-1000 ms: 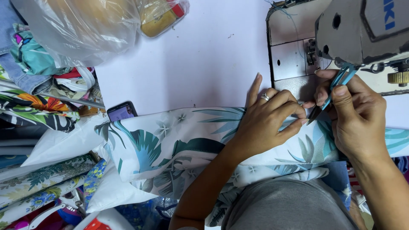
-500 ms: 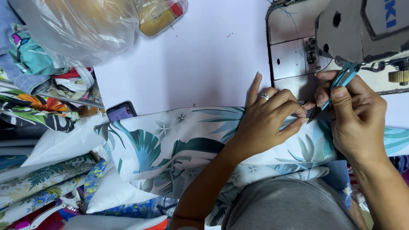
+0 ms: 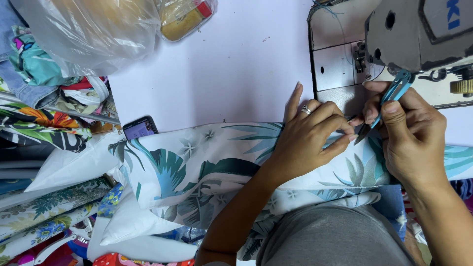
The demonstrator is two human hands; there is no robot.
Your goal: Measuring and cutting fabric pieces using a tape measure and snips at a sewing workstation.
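Fabric runs left-right under my left hand (pinching it); right hand grips snips just beside.

The blade tips of the blue thread snips were hidden by the fingers. The sewing machine was cut off at the top and right edges. The phone was half covered by the leaf-print fabric.

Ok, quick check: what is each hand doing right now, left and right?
Left hand: fingers pinched shut on the leaf-print fabric beside the sewing machine.
Right hand: closed on blue thread snips, tips at the fabric.
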